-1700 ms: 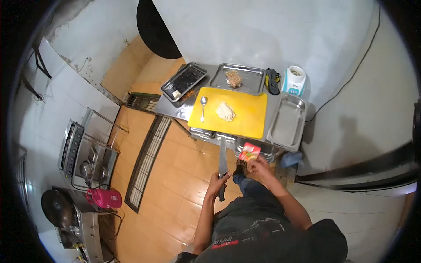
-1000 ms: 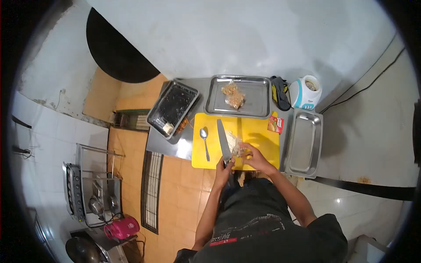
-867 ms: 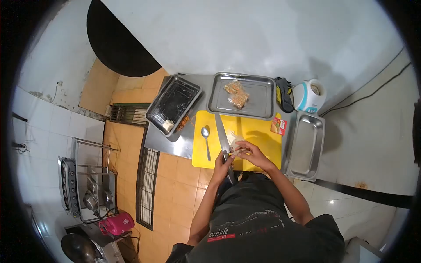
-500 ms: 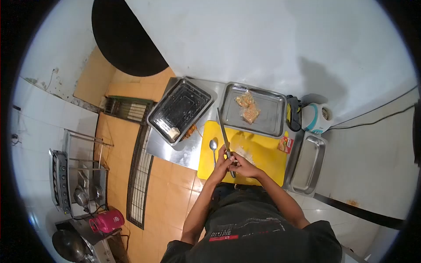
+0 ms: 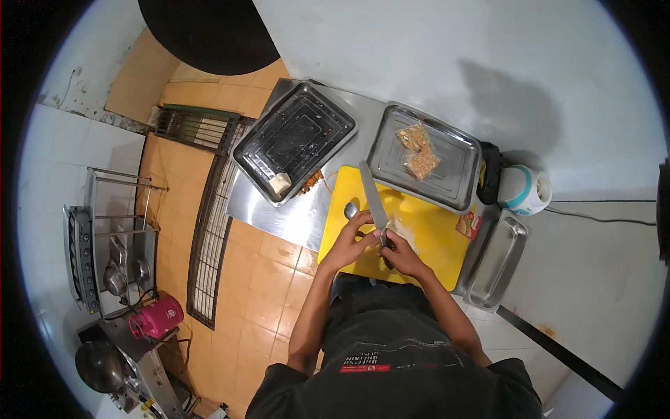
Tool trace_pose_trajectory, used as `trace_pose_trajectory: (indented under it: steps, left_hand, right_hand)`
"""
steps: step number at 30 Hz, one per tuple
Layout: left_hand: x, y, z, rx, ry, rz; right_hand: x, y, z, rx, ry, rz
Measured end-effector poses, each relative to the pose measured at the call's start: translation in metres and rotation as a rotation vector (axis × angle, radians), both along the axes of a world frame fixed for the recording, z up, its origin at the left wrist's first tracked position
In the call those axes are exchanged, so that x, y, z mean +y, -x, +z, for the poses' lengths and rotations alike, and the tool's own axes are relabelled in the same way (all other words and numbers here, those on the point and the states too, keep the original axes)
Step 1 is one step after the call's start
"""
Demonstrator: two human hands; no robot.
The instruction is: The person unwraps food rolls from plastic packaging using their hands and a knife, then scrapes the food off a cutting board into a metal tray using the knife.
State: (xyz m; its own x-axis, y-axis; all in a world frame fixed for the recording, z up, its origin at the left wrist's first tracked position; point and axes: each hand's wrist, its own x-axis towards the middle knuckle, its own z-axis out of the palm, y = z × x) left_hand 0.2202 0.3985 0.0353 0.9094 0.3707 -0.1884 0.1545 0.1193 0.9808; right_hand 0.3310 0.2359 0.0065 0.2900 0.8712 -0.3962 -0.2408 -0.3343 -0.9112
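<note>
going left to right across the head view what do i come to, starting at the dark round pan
Dark round pan, pink cylinder, white block, spoon, knife, bagged food, red packet, white and teal appliance.

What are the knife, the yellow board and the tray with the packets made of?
Knife: probably a steel blade, grey and smooth; its dark, partly covered handle could be plastic. 
Yellow board: likely matt plastic, evenly coloured with no wood grain showing. 
Tray: looks like shiny metal, with bright reflections.
</note>
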Motion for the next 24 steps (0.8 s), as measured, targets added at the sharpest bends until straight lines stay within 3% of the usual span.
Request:
trace_pose_trajectory:
  steps: [3, 8, 16, 24]
  left_hand:
    - [0.007, -0.003, -0.006, 0.051, 0.056, 0.059]
    - [0.003, -0.018, -0.011, 0.053, 0.072, 0.217]
    - [-0.018, -0.037, -0.006, 0.045, 0.135, 0.435]
    - [-0.046, -0.042, 0.01, 0.145, 0.142, 0.402]
  right_hand:
    - [0.005, -0.004, 0.013, -0.088, -0.008, 0.004]
    - [0.01, -0.01, 0.026, -0.459, 0.088, 0.12]
    - [-0.011, -0.015, 0.046, -0.476, 0.133, 0.086]
    - [-0.06, -0.028, 0.074, -0.523, 0.15, 0.164]
